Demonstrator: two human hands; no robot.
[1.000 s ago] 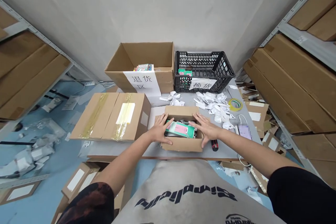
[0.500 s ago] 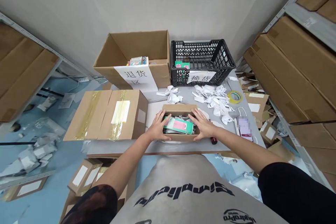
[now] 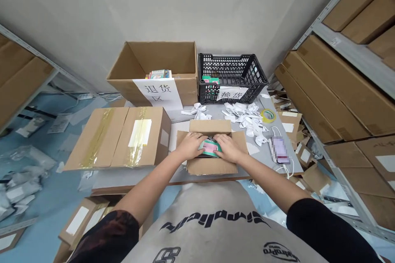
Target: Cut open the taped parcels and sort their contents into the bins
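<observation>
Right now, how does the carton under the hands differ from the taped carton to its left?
The open carton has its flaps spread, with a green and pink package inside; the taped carton is shut, its seam sealed with yellowish tape. The open carton is the smaller. The left hand and right hand rest in the open carton, while the taped carton is untouched. Both are brown cardboard on the same grey table.

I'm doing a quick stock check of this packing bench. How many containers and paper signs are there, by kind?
Open cardboard boxes: large box, small box under the left hand and right hand: 2
Sealed taped carton: 1
Black plastic crate: 1
Paper signs: box sign, crate sign: 2
Total: 6
</observation>
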